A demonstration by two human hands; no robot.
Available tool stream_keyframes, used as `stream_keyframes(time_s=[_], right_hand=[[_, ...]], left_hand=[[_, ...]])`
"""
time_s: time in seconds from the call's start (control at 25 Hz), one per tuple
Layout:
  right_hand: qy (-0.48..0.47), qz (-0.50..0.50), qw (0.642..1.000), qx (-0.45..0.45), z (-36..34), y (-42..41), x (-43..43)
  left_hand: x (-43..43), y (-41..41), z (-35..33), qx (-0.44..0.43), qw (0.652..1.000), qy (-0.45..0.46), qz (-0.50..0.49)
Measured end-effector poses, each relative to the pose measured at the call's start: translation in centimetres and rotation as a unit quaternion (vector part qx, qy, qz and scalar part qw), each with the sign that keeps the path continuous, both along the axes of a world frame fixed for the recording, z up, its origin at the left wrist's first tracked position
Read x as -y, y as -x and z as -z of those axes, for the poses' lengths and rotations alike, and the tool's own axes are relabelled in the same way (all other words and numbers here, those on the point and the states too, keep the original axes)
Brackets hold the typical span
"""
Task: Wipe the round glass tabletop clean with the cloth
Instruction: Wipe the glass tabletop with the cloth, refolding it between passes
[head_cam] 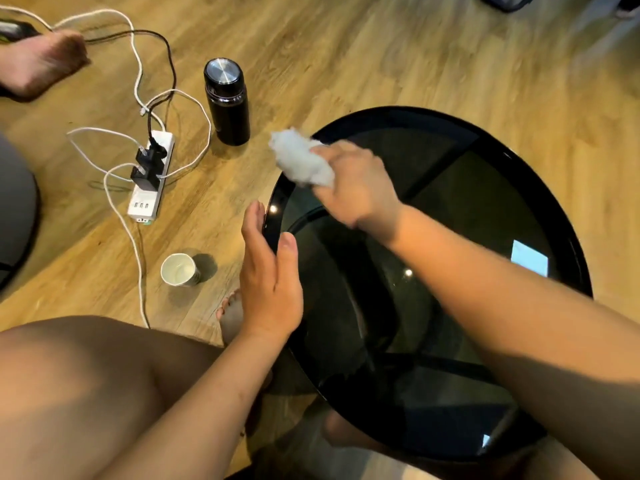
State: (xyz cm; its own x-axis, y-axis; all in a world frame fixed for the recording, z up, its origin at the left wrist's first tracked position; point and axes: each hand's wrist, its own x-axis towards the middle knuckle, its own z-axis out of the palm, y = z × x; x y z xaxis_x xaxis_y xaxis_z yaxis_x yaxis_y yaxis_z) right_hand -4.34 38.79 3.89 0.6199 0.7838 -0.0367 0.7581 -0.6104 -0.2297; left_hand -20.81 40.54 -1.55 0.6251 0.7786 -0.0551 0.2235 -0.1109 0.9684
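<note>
The round dark glass tabletop (485,202) fills the right half of the view, with a black rim and frame bars showing through the glass. My right hand (356,181) is closed around a crumpled white cloth (299,157), held at the table's far left edge; the cloth sticks out past the rim. Whether the cloth touches the glass I cannot tell. My left hand (268,275) grips the rim on the near left side, thumb on top of the glass and fingers along the outer edge.
On the wooden floor to the left stand a black flask (227,98) and a white paper cup (178,270). A white power strip (149,174) with plugs and trailing cables lies further left. Another person's bare foot (38,64) rests at the top left. My knee (69,393) is at the bottom left.
</note>
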Motion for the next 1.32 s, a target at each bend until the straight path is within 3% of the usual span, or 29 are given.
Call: stream_keyframes(time_s=[0.08,0.16,0.24,0.32,0.4,0.48,0.56,0.72,0.8,0.84,0.96,1.08,1.16,1.24,1.32], right_hand=[[-0.026,-0.09,0.995,-0.042,0.1,6.7,5.8],[-0.036,-0.117,0.989,-0.083,0.0,11.5,13.2],[0.019,-0.094,0.995,-0.016,0.3,10.7,20.2],[0.06,0.093,0.993,0.047,0.0,6.1,27.6],[0.135,0.364,0.92,0.058,-2.0,2.4,34.5],[0.154,0.47,0.869,0.039,-1.9,2.6,36.6],[0.105,0.437,0.892,0.055,-0.9,6.4,32.6],[0.02,0.209,0.977,-0.033,0.0,18.7,19.7],[0.036,0.065,0.995,-0.062,-0.3,22.1,17.0],[0.03,0.039,0.997,-0.055,-0.5,21.5,17.7],[0.04,0.17,0.984,-0.023,-0.1,15.3,25.6],[0.1,0.34,0.935,0.013,-0.8,8.7,34.9],[0.085,0.416,0.905,0.011,-1.2,7.6,36.3],[0.059,0.411,0.909,0.023,-1.3,10.3,32.7],[0.033,0.335,0.942,0.016,-0.2,15.0,26.0]], left_hand=[[0.0,0.2,-0.2,0.023,1.0,0.012,-0.008],[0.1,0.1,-0.5,0.021,0.999,0.032,-0.017],[0.2,0.0,-1.0,-0.008,0.998,0.047,-0.034],[0.9,0.4,-1.3,-0.026,0.998,0.053,-0.038],[2.3,1.2,-1.5,-0.019,0.998,0.043,-0.031],[3.3,1.8,-1.3,-0.031,0.998,0.028,-0.043],[3.5,1.8,-1.3,-0.05,0.997,0.029,-0.047],[3.1,1.5,-2.1,-0.069,0.995,0.063,-0.038],[3.1,1.3,-2.8,-0.059,0.989,0.111,-0.08],[3.1,1.2,-3.0,-0.051,0.985,0.136,-0.094],[3.3,1.7,-3.0,-0.06,0.98,0.174,-0.072],[3.1,2.5,-2.7,-0.063,0.979,0.182,-0.069],[2.8,3.0,-2.9,-0.063,0.975,0.2,-0.071],[2.5,3.5,-2.7,-0.065,0.974,0.212,-0.044],[2.0,4.0,-2.6,-0.04,0.97,0.24,-0.029]])
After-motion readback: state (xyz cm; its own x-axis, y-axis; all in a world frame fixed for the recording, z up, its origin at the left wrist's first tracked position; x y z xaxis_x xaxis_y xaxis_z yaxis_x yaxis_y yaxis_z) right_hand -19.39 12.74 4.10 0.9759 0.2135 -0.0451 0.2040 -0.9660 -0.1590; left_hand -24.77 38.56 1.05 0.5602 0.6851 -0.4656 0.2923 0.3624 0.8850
